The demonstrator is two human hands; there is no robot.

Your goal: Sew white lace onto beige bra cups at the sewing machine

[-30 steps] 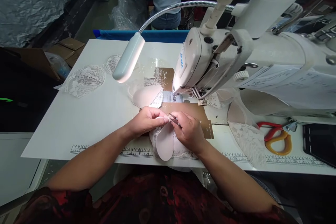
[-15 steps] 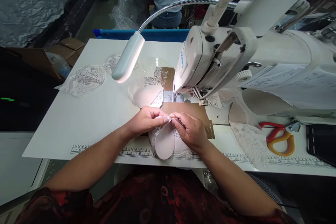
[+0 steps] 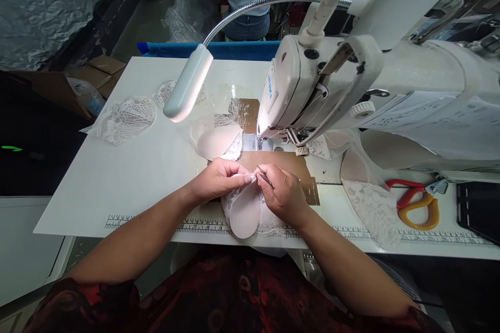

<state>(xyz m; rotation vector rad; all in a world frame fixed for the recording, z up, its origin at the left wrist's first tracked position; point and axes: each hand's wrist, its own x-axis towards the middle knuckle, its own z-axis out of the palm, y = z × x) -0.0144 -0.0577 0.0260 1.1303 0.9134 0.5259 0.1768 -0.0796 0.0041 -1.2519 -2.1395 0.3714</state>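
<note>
- A white worktable [image 3: 97, 182], ruler markings [image 3: 203, 228] along its near edge, carries a sewing machine [image 3: 283, 83].
- Brown sheets [image 3: 283, 160] and a padded lace cup [image 3: 219, 141] lie beside the needle plate [image 3: 250, 142].
- Lace pieces [image 3: 127, 118] lie at left; lace-trimmed fabric [image 3: 371, 208] and scissors [image 3: 425, 199], right.
- A padded piece [image 3: 245, 214], partly covered, appears to rest at front.

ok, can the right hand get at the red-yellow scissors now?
Probably yes, with a sideways reach: the scissors lie with handles uncovered, past some lace. But the right hand holds a small metal tool, which it would likely need to put down first.
</note>
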